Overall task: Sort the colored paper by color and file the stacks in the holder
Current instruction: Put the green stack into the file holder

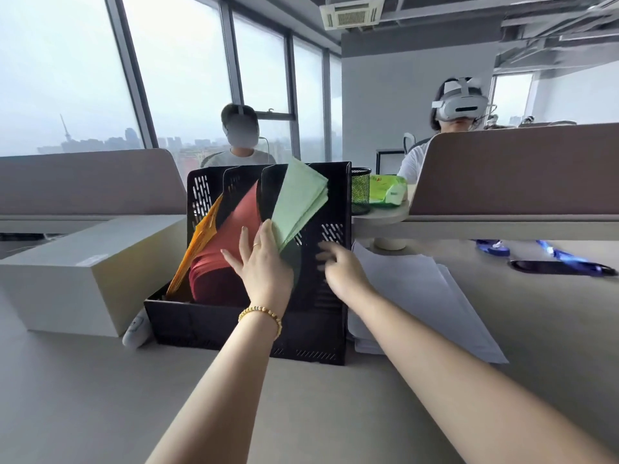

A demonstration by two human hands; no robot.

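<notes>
At holder [321,306] by table's [100,396] far edge: left hand [264,266] pinching green paper [301,202]; right hand's [341,272] fingers blurred, cannot tell.

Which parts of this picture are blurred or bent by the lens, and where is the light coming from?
Head view: the right hand is smeared at its fingers by motion, while the left hand and green paper look sharp; wide-angle distortion tilts the window frames; soft hazy daylight from those windows, no hard shadows.

Matt perforated black plastic holder [330,262], thin matt green paper [301,202], smooth desk [100,396]
</notes>
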